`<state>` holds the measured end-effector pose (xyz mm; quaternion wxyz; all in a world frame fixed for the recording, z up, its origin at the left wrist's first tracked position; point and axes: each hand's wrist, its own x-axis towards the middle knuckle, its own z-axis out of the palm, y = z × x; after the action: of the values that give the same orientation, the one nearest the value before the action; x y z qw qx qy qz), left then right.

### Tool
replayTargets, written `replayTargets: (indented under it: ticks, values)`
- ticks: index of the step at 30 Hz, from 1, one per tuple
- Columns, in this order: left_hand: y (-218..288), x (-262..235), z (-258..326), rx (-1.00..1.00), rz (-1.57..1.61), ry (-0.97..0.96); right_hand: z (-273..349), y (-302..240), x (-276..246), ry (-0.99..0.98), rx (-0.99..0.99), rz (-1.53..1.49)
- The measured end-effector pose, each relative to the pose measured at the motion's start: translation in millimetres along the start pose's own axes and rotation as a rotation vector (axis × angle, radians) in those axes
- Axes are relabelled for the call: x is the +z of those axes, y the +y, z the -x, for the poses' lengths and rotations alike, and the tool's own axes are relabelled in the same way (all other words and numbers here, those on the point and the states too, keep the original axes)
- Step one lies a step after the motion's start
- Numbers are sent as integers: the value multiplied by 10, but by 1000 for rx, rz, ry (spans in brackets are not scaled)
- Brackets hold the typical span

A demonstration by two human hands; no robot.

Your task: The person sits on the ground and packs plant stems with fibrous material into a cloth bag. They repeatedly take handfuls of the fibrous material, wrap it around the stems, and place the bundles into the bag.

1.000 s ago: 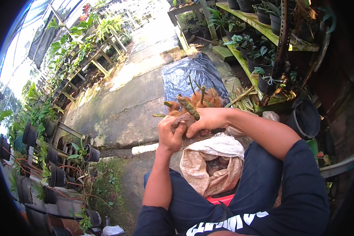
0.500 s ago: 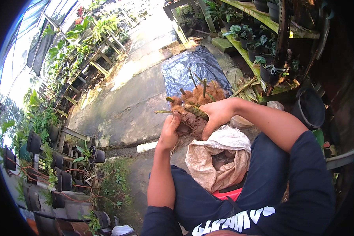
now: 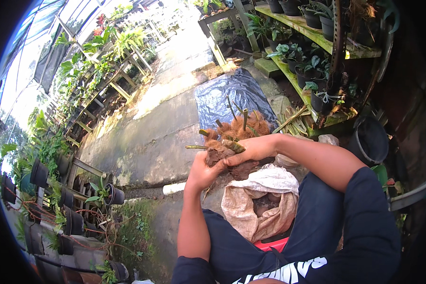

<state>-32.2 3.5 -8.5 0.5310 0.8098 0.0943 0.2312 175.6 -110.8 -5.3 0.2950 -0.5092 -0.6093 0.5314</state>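
Note:
Both hands are closed round a lump of brown soil [image 3: 217, 155] with a thick green stem cutting [image 3: 234, 146] standing tilted out of it. My left hand [image 3: 202, 171] cups the lump from the near left. My right hand [image 3: 254, 148] presses it from the right, its thumb meeting the left hand at the front; some fingers are hidden. Just beyond lie several stem cuttings wrapped in brown fibre [image 3: 258, 124] on a black plastic sheet [image 3: 236, 92]. Between my knees, an open whitish sack [image 3: 239, 213] with a rolled rim holds dark soil [image 3: 267, 203].
A concrete path [image 3: 146, 137] runs ahead. A short white pipe [image 3: 174, 189] lies left of the sack. Mossy shelves [image 3: 293, 71] with potted plants and a black bucket [image 3: 370, 142] stand at right. Black pots [image 3: 114, 194] crowd the left side.
My right hand has moved left and closed in on the soil lump, its thumb now against the left hand. The left hand has turned and sits slightly lower round the lump.

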Motion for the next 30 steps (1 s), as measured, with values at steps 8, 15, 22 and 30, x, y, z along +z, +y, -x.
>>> replayTargets:
  ticks: [8,15,22,30]
  values:
    - [-109,231,-20,9,565,108,188,-129,-101,-150,-89,-113]
    - [-167,307,-38,-52,871,223,205,-156,-69,-117,-107,-160]
    - [52,165,-88,-70,-152,-23,415,-89,-279,-38,165,127]
    - [-117,497,-100,122,-757,-258,437,-6,-177,-129,439,592]
